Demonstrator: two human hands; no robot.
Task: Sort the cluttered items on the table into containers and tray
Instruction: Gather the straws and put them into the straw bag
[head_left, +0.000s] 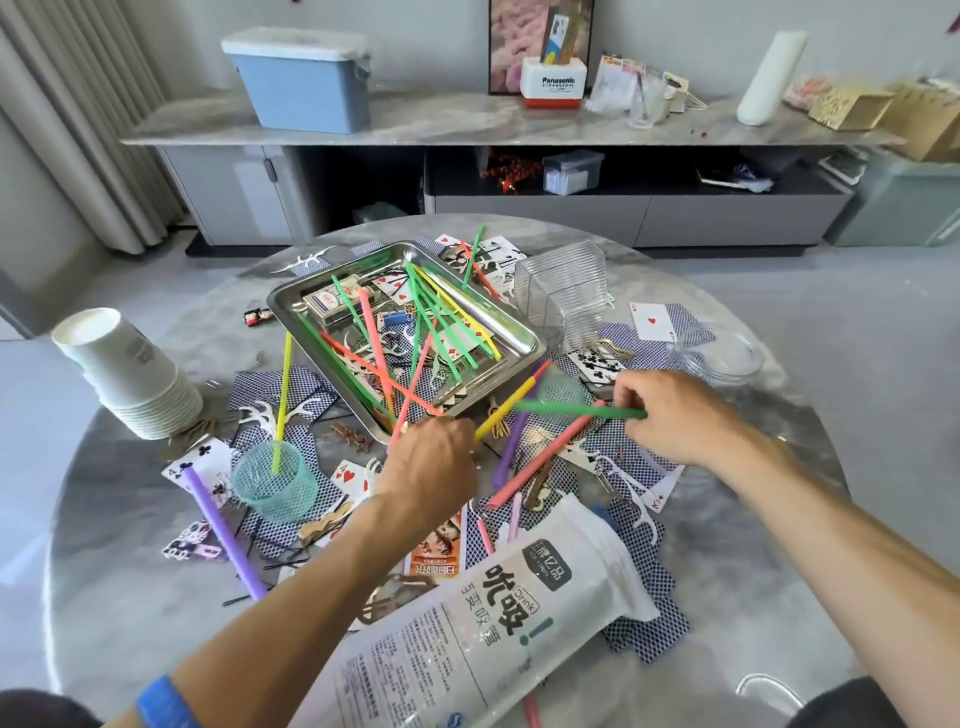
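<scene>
Right hand (675, 415), right of centre: fingers curled, grip pinching one end of a green straw (576, 411) that runs level toward the left, just off the near right corner of the metal tray (291, 312). Left hand (434, 457), at centre: fingers curled under at the tray's near edge, grip closed on a yellow straw (506, 408) that slants up to the right (fingertips hidden behind the knuckles).

Inside the tray: a loose pile of green, pink, orange and yellow straws, a card box (332, 301) and floss picks. Just right of the tray, upper right of centre: a clear ribbed container (566, 291), tilted. Farther right: a clear lid (722, 353) lying flat on the desk (130, 597).

Left of centre: a teal mesh cup (275, 486) with one yellow-green straw (283, 400) standing in it. Left edge: a stack of white paper cups (130, 374), lying tilted. Lower left: a purple straw (223, 535) across playing cards (652, 322) (cards scattered over most of the desk, many face down). Lower centre: a large plastic straw bag (493, 618), lying diagonally, partly over the cards. Near the bag's upper end: a pink straw (545, 457) and a second purple one, both flat on the desk.
</scene>
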